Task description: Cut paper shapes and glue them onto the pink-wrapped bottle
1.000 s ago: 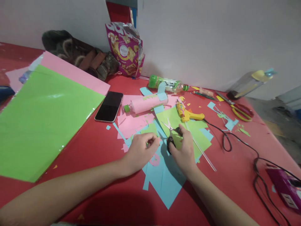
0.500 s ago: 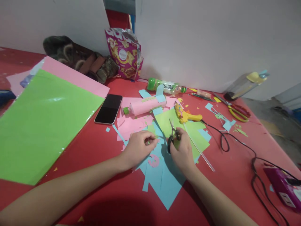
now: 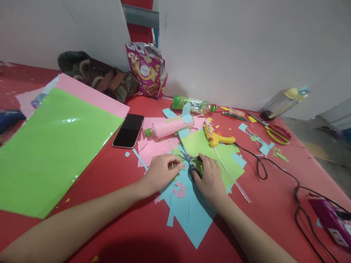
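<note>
My right hand (image 3: pixel 210 178) grips small black-handled scissors (image 3: pixel 193 170), fingers and thumb in the loops. Their blades point left, toward my left hand (image 3: pixel 160 173), and look slightly parted. Thumb and forefinger of the left hand are pinched on a small scrap of paper (image 3: pixel 182 166), pinkish and partly hidden. Beneath both hands lie blue paper (image 3: pixel 196 219) and light green paper (image 3: pixel 196 140). A pink paper ring (image 3: pixel 179 190) rests on the blue sheet. Just beyond lies a bottle wrapped in pink paper (image 3: pixel 172 128), with blue paper pieces attached.
A yellow glue gun (image 3: pixel 219 138) with a clear stick and black cord (image 3: pixel 259 160) lies right. Left are a phone (image 3: pixel 128 130) and green sheets (image 3: pixel 63 146). Behind stand a snack bag (image 3: pixel 148 69) and a green-ended bottle (image 3: pixel 192 105). Larger scissors (image 3: pixel 276 133) lie far right.
My right hand has turned the scissors from pointing away to pointing left, bringing the blades close to the left hand's fingertips. The left hand keeps its pinch. The view has tilted slightly.
</note>
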{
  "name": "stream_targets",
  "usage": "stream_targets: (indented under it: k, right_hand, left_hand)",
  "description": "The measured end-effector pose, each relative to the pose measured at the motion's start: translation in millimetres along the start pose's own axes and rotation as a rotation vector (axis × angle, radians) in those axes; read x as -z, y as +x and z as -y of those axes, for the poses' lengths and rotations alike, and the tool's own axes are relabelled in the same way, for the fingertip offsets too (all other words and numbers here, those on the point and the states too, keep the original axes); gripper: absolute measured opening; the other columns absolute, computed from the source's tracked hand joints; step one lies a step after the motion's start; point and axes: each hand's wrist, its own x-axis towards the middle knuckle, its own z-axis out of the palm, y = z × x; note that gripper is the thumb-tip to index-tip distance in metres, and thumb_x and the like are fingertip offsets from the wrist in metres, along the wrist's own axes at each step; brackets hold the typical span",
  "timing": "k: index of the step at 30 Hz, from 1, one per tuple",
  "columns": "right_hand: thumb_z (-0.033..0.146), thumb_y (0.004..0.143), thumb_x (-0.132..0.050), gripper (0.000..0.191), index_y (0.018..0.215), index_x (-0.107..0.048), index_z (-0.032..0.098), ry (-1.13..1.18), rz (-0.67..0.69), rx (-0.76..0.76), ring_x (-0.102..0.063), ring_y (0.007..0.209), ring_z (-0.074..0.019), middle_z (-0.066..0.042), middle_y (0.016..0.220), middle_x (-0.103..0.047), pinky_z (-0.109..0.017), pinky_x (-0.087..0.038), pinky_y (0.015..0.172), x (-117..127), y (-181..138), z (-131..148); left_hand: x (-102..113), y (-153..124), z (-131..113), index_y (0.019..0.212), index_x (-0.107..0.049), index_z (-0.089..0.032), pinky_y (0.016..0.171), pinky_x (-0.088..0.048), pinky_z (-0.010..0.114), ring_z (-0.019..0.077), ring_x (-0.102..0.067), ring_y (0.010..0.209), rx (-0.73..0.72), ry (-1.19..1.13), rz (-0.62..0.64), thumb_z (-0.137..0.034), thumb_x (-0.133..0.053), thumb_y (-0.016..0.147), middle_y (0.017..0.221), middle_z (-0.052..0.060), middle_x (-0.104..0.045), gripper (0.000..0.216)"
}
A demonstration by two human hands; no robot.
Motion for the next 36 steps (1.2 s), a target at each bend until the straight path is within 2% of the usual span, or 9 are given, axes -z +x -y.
stream_targets:
  k: [6,11,17,20,23,26,30,33,36]
  right_hand:
    - [0.024,0.075,-0.047,0.032,0.103,-0.050,0.011,-0.022,0.048,-0.003,-0.047,0.090,-0.0277,-0.013,0.097,-0.056,-0.041,-0.039,0.075,3.8,0.1,4.5]
    - [0.022,0.074,-0.046,0.023,0.096,-0.052,0.015,-0.028,-0.036,0.028,-0.048,0.087,-0.0259,-0.011,0.092,-0.056,-0.038,-0.039,0.072,4.8,4.1,-0.5]
    - [0.027,0.075,-0.045,0.025,0.096,-0.053,0.015,-0.186,-0.110,-0.050,-0.048,0.091,-0.0274,-0.013,0.098,-0.054,-0.039,-0.039,0.072,18.4,24.8,-17.0]
    - [0.026,0.076,-0.043,0.027,0.099,-0.052,0.016,-0.364,-0.028,-0.163,-0.046,0.094,-0.0282,-0.013,0.104,-0.052,-0.040,-0.038,0.073,30.1,41.7,-28.7]
    - [0.026,0.076,-0.043,0.030,0.102,-0.052,0.012,-0.422,0.003,-0.230,-0.047,0.091,-0.0330,-0.018,0.101,-0.053,-0.046,-0.037,0.069,35.9,59.3,-40.1]
    - [0.022,0.075,-0.044,0.039,0.113,-0.045,0.012,-0.455,0.046,-0.249,-0.046,0.092,-0.0351,-0.020,0.104,-0.051,-0.051,-0.035,0.070,34.6,75.3,-50.1]
    - [0.012,0.075,-0.040,0.040,0.114,-0.045,0.017,-0.481,0.120,-0.237,-0.046,0.092,-0.0361,-0.019,0.099,-0.053,-0.053,-0.035,0.066,31.9,92.9,-62.8]
    - [0.009,0.071,-0.045,0.041,0.110,-0.049,0.021,-0.466,0.192,-0.189,-0.048,0.089,-0.0347,-0.017,0.091,-0.056,-0.046,-0.038,0.063,32.9,101.4,-72.1]
    - [0.009,0.069,-0.049,0.036,0.104,-0.052,0.018,-0.422,0.237,-0.110,-0.052,0.081,-0.0275,-0.014,0.085,-0.057,-0.035,-0.039,0.063,35.7,104.7,-79.5]
  left_hand:
    - [4.5,3.1,0.9,0.064,-0.057,-0.015,0.057,-0.037,0.022,0.0121,-0.052,0.064,-0.013,0.045,-0.004,-0.025,-0.038,0.076,0.068,0.001,-0.060,0.024]
    - [13.5,10.5,6.6,0.055,-0.051,-0.015,0.059,-0.033,0.023,0.0109,-0.048,0.059,-0.098,0.283,-0.063,-0.021,-0.034,0.078,0.059,0.000,-0.055,0.029]
    - [28.6,20.2,14.1,0.051,-0.052,-0.015,0.059,-0.025,0.028,0.0122,-0.047,0.057,-0.111,0.429,-0.124,-0.020,-0.036,0.074,0.058,0.001,-0.055,0.029]
    - [35.8,26.0,19.8,0.052,-0.056,-0.016,0.060,-0.023,0.029,0.0140,-0.050,0.061,-0.117,0.491,-0.149,-0.024,-0.038,0.074,0.063,0.002,-0.059,0.030]
    - [41.6,30.3,24.9,0.053,-0.059,-0.017,0.064,-0.022,0.032,0.0158,-0.051,0.065,-0.125,0.552,-0.171,-0.023,-0.039,0.073,0.069,0.003,-0.062,0.029]
    - [45.3,32.0,27.0,0.056,-0.061,-0.017,0.066,-0.020,0.035,0.0169,-0.051,0.067,-0.140,0.598,-0.192,-0.022,-0.040,0.073,0.073,0.004,-0.063,0.029]
    - [48.6,32.0,26.1,0.058,-0.063,-0.017,0.066,-0.020,0.036,0.0169,-0.051,0.068,-0.169,0.646,-0.218,-0.021,-0.039,0.074,0.075,0.005,-0.063,0.029]
    - [51.1,32.4,25.8,0.059,-0.063,-0.017,0.068,-0.019,0.036,0.0176,-0.050,0.071,-0.188,0.681,-0.239,-0.021,-0.038,0.075,0.074,0.005,-0.063,0.030]
    - [53.6,33.6,26.7,0.060,-0.062,-0.017,0.068,-0.019,0.036,0.0179,-0.051,0.073,-0.194,0.702,-0.250,-0.020,-0.037,0.076,0.075,0.005,-0.063,0.030]
